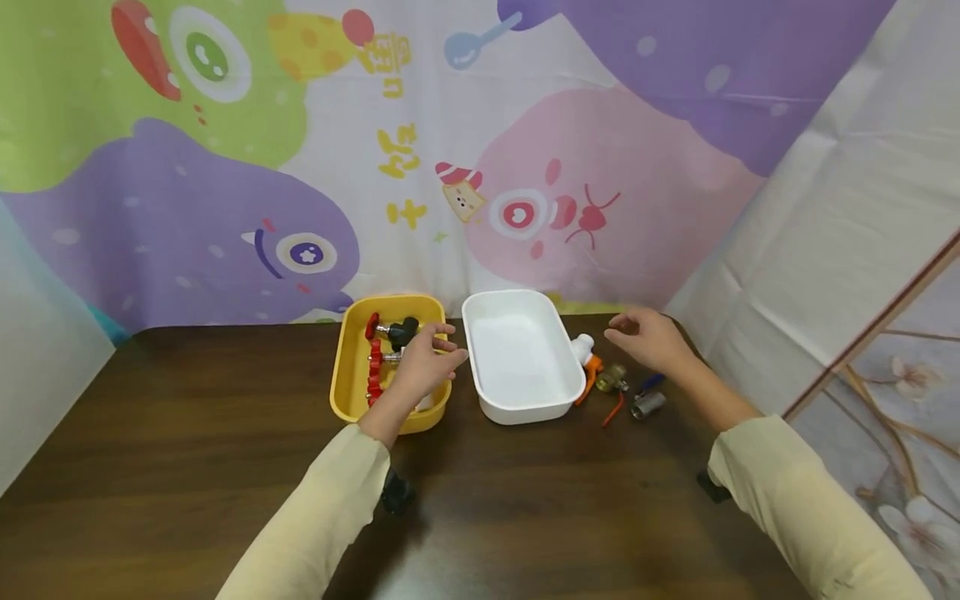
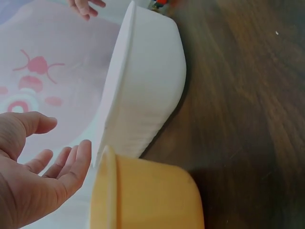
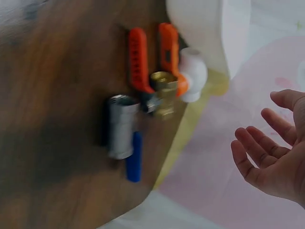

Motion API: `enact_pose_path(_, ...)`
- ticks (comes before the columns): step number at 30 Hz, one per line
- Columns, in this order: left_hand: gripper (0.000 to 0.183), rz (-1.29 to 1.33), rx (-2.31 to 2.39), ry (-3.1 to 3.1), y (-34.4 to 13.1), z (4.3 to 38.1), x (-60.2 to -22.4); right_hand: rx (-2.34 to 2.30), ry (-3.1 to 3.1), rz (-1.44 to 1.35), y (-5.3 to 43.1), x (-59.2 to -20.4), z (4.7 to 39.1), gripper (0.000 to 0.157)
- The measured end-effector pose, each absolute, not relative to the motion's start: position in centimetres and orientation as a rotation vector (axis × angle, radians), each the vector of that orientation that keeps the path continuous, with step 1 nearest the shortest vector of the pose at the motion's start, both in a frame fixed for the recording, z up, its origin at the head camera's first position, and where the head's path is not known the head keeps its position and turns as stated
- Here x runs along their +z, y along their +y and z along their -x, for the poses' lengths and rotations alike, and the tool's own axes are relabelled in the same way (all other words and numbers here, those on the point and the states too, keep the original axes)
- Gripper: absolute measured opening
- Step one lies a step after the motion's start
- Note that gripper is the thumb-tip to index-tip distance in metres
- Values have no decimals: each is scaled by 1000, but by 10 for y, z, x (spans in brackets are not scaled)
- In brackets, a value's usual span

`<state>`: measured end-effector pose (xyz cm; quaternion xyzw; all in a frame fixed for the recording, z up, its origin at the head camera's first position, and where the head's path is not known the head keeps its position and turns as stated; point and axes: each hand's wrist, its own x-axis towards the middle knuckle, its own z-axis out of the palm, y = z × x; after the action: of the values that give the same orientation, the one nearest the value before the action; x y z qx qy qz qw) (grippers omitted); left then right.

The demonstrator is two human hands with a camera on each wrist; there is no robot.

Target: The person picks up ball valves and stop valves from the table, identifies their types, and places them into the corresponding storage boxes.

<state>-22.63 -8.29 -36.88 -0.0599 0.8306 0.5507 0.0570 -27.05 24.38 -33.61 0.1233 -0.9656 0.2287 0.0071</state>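
Note:
My left hand (image 1: 423,364) hangs above the right side of a yellow tray (image 1: 342,375), its fingers loosely bent and holding nothing. Inside that tray lie several valves with red handles (image 1: 374,362), partly hidden by the hand. To the right of the white tray (image 1: 521,350), my right hand (image 1: 651,340) hovers empty with relaxed fingers. Near it on the table lie three ball valves: a white one (image 3: 193,74) with an orange lever, a brass one (image 3: 166,93) with a red-orange lever, and a silver metal one (image 3: 121,126) with a blue lever.
The two trays stand side by side at the back of a dark wooden table (image 1: 225,492). A cartoon-printed cloth (image 1: 420,258) hangs right behind it, and a pale curtain (image 1: 795,275) borders the right side.

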Motion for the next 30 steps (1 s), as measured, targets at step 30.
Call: enact_pose_path(30, 56, 89, 1465, 2650, -47, 239, -382, 583, -3251, 43, 301, -410, 254, 56)
